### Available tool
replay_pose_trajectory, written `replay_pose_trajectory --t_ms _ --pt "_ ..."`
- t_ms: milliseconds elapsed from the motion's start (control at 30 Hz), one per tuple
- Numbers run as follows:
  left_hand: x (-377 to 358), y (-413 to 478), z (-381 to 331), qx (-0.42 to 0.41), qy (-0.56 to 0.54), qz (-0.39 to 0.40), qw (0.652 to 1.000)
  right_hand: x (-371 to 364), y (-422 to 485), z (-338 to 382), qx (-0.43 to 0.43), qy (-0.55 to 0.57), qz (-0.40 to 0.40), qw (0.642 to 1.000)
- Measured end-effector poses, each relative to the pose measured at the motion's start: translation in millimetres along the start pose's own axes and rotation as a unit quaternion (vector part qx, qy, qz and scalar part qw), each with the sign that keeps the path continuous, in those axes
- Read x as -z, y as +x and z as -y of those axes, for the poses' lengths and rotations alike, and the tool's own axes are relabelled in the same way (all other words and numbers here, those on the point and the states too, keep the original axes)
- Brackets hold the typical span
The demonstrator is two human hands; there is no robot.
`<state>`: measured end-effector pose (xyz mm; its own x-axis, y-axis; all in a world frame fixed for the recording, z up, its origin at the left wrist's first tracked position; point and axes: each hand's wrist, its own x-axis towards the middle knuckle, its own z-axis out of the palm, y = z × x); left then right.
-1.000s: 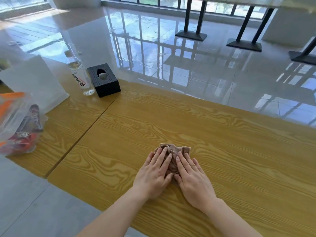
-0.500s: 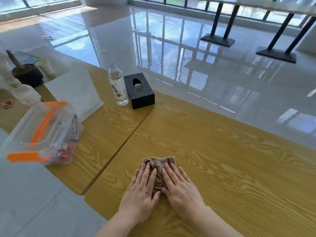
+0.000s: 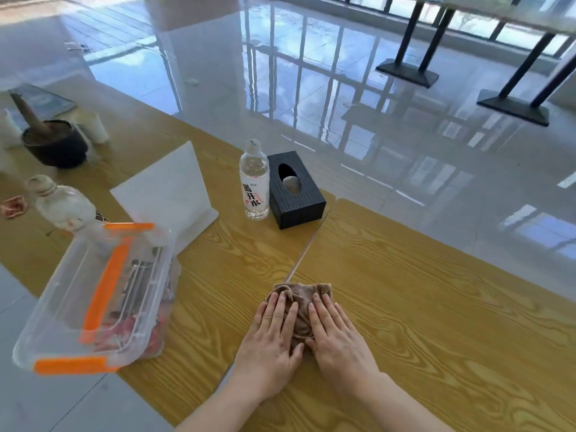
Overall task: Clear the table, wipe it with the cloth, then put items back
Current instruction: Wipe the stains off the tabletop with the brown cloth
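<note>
A crumpled brown cloth (image 3: 300, 296) lies on the yellow wood-grain table (image 3: 420, 307), just beside the seam between two tabletops. My left hand (image 3: 272, 341) and my right hand (image 3: 338, 341) lie flat on it side by side, fingers spread and pointing away from me, pressing it against the table. Most of the cloth is hidden under the palms; only its far edge and a strip between the hands show.
On the left tabletop stand a water bottle (image 3: 254, 182), a black tissue box (image 3: 295, 190), a white sign stand (image 3: 173, 190), a clear bin with orange clips (image 3: 96, 299), a second bottle (image 3: 64, 207), and a dark mortar with pestle (image 3: 53, 141). Beyond the far edge is glossy floor.
Both hands have slid the cloth leftwards across the table towards the seam. The view has swung left, bringing the bin, sign stand and mortar into sight.
</note>
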<state>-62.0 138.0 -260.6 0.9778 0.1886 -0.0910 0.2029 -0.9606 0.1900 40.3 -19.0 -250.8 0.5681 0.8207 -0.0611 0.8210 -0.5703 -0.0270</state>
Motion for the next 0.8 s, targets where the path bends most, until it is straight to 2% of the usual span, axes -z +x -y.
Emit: replay_pose_trajectory --t_ms 300,433,667,800 --pt "14 15 36 0.086 0.004 0.022 0.996 7 63 17 0.036 0.021 0.036 0.998" --pt "20 25 56 0.106 0.009 0.009 0.994 10 96 23 0.061 0.027 0.04 0.997" --pt "42 40 84 0.145 0.013 0.044 0.988 19 141 43 0.093 0.047 0.088 0.991" --pt "51 52 90 0.183 0.026 0.066 0.981 20 160 48 0.095 0.063 0.076 0.991"
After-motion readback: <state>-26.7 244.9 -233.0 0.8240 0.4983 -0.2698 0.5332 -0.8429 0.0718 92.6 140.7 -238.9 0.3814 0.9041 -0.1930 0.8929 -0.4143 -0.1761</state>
